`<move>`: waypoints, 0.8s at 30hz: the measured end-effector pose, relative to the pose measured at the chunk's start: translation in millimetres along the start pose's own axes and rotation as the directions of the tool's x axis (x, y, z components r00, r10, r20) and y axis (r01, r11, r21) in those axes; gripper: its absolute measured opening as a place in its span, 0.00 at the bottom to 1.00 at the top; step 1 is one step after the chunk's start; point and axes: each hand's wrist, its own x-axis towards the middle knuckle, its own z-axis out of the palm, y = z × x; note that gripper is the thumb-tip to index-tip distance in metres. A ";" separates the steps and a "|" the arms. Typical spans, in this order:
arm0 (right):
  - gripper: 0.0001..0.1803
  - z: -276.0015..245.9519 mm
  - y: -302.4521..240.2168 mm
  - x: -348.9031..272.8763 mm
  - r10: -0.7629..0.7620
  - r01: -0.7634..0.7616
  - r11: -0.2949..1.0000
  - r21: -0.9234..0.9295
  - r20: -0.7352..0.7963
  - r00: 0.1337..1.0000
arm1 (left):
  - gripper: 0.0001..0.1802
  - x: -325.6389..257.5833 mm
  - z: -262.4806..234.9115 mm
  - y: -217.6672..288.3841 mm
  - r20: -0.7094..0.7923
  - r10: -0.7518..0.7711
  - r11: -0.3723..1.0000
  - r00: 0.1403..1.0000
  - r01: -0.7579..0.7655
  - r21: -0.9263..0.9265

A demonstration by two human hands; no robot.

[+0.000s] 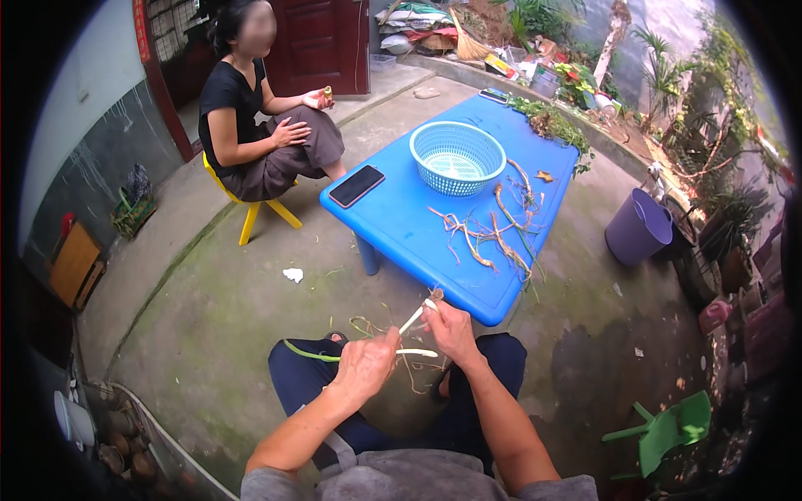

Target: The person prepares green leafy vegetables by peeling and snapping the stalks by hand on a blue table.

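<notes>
grey shirt (426, 480) nearest; my left hand (368, 362) grips scallions (410, 321), my right hand (451, 331) pinches near roots (436, 295): best peel gently.

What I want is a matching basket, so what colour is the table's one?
The basket is light blue, shown in the head view.

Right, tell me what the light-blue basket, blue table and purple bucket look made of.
Basket: likely plastic, slightly glossy; regular moulded-looking perforations. Table: probably plastic, satin; smooth, rounded edges. Bucket: seemingly plastic, low sheen; thin, evenly coloured wall.
</notes>
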 end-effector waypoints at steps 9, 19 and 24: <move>0.11 -43.4 32.8 -2.0 0.080 -0.099 0.989 -0.108 -0.169 0.982 | 0.06 -14.1 -23.3 -22.0 0.089 0.082 0.965 0.993 -0.102 0.241; 0.17 -2.6 -24.6 -4.5 -0.109 0.108 0.973 -0.206 0.006 0.994 | 0.25 -8.4 -4.1 -19.6 0.055 0.133 0.926 0.990 -0.144 0.348; 0.11 -6.1 5.0 -5.4 -0.086 0.129 0.953 -0.274 0.165 0.983 | 0.33 -8.1 -4.2 -13.8 0.078 0.203 0.930 0.976 -0.217 0.296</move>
